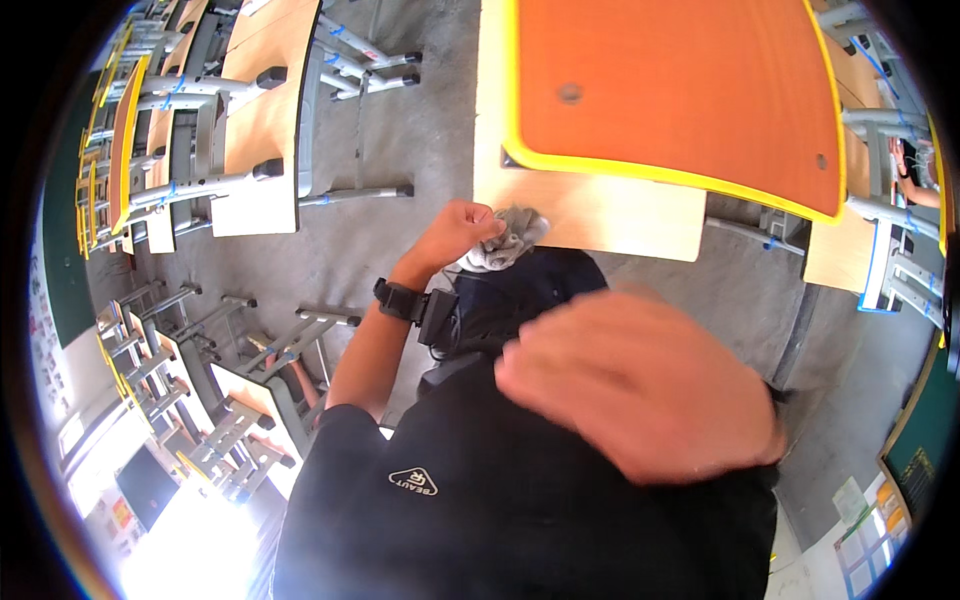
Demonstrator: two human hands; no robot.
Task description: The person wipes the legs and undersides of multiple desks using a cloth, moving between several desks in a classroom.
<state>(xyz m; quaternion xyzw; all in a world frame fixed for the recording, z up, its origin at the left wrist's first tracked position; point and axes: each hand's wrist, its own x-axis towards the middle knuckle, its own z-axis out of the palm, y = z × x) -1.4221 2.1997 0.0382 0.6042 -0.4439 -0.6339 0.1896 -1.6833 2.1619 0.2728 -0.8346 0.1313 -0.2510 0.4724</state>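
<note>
My left hand (466, 227) is closed around a bunched grey cloth (510, 238), which hangs at the front edge of a pale wooden board (637, 217). A black wrist strap with a small black box (420, 309) sits on the left forearm. Above the pale board lies an orange desktop (675, 90) with yellow edging and small round marks near its corners. My right hand (645, 382) is raised close to the camera in front of my black shirt and is motion-blurred. Its fingers lie together, and its palm side cannot be made out.
Desks and upturned furniture with grey metal legs (202, 187) stand in rows at left. More legs (277, 345) stick up at lower left, with another person's arm (304, 382) behind them. At right another person's arm (916, 191) shows beside furniture. Grey concrete floor (420, 142) runs between.
</note>
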